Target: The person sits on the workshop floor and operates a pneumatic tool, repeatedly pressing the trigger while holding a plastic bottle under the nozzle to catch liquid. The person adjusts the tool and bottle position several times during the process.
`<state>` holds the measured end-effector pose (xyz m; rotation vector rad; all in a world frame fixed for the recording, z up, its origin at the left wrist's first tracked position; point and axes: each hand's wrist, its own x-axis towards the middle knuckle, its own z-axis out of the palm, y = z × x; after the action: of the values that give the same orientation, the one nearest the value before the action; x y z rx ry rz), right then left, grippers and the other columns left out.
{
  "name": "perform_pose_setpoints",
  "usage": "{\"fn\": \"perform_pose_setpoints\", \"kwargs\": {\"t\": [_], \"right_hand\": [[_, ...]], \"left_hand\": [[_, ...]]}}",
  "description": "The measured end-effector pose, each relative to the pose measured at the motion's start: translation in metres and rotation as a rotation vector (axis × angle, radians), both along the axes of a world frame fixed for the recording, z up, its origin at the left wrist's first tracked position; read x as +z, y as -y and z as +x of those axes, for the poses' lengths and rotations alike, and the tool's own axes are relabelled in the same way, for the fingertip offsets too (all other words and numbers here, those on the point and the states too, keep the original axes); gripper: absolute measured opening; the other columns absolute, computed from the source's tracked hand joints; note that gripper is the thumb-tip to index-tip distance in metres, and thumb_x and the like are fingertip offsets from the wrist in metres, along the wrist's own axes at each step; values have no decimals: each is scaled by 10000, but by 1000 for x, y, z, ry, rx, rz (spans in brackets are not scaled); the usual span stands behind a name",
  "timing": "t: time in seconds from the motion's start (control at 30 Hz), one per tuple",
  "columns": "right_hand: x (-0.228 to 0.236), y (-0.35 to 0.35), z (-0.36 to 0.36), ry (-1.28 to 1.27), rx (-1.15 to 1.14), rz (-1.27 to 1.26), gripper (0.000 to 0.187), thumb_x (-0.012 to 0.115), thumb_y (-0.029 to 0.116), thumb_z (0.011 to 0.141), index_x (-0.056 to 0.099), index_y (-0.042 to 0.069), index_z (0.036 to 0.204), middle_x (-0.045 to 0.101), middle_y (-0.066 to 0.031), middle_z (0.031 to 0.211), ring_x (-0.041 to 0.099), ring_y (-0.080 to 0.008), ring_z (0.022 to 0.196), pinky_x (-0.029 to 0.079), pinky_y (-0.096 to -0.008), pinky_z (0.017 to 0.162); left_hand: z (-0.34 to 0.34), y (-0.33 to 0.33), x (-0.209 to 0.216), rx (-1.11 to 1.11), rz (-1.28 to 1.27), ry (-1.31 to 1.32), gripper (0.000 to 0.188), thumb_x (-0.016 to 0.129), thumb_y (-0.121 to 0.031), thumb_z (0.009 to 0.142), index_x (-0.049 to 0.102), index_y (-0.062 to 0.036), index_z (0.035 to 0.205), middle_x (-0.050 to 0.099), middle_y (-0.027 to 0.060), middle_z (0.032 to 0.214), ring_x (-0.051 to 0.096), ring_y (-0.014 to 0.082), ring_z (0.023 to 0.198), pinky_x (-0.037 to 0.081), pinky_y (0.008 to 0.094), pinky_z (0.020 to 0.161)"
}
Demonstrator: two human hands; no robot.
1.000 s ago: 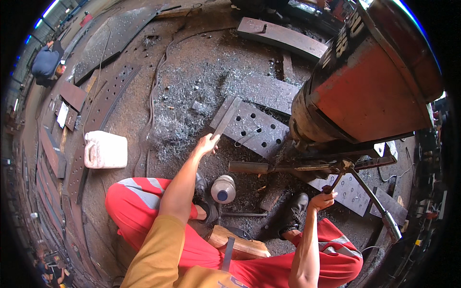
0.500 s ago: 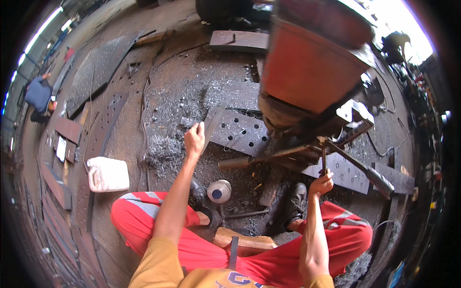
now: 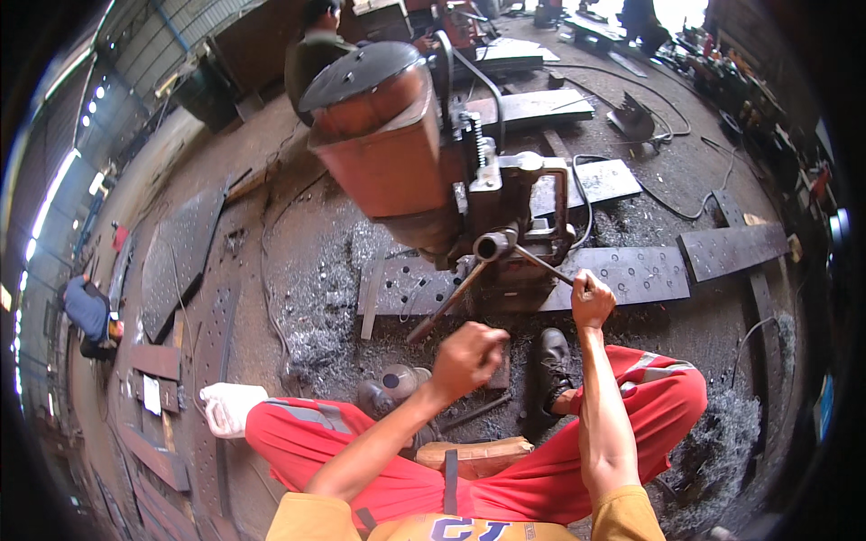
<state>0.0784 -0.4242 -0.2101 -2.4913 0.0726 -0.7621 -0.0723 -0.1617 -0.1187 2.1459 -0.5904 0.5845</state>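
Note:
A red-orange drilling machine [image 3: 383, 167] with a black top stands on a long steel plate [image 3: 645, 270] that has several round holes in its left part and ring marks along its right. Rods spread from the machine's round hub [image 3: 492, 246]. My right hand [image 3: 593, 302] is closed around the end of the right rod. Another rod [image 3: 444, 308] slants down to the left. Just below its tip, my left hand [image 3: 469, 361] hangs in the air with its fingers curled in, and nothing shows in it. A narrow flat metal bar [image 3: 371, 302] lies across the plate's left end.
Metal shavings [image 3: 316, 316] cover the floor around the plate. A wooden block [image 3: 475, 455] sits between my legs, near a round container [image 3: 397, 380]. Beside my left knee stands a white jug [image 3: 233, 408]. Cables [image 3: 677, 135] trail behind. Two people are further off, at left and behind the machine.
My left hand has left the flat bar and come right and nearer to me. My right hand has shifted up with its rod. The whole view has tilted up, showing more of the machine.

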Motion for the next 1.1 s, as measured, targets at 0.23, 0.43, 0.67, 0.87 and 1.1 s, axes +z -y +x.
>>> {"fn": "perform_pose_setpoints", "kwargs": {"t": [0.23,0.43,0.67,0.87,1.1], "right_hand": [[131,-1,-5,77,-254,-333,250,572,277,891,760,118,845,735,-90,893,668,-274,909,489,-428,857],[267,-50,-11,66,-304,-358,370,620,192,863,675,170,1228,729,-36,937,727,-210,706,554,-335,521],[297,-108,-17,527,144,250,363,570,23,920,609,137,1262,731,-79,961,721,-311,755,566,-404,661],[311,-146,-20,704,460,252,297,569,88,952,596,122,1245,721,-116,1023,712,-314,881,559,-418,779],[319,-1,-32,406,256,-541,249,620,247,973,690,132,1182,729,-139,1075,713,-342,954,557,-440,867]], "left_hand": [[89,118,36,-109,199,128,500,673,-108,867,511,-7,1330,589,199,1234,566,381,1185,473,466,1017],[108,115,98,131,-53,50,359,462,-98,950,498,60,1271,620,289,978,605,449,873,467,524,803],[110,37,196,-20,-677,-147,565,180,-384,1118,573,-16,1286,680,126,1164,614,209,1004,444,358,937],[87,34,204,-97,-1336,-376,454,282,-405,1076,582,-71,1015,613,66,891,524,141,798,429,339,821],[62,-103,115,5,-1662,-242,237,443,-209,831,363,-141,618,276,-15,571,298,132,570,358,332,684]]}}
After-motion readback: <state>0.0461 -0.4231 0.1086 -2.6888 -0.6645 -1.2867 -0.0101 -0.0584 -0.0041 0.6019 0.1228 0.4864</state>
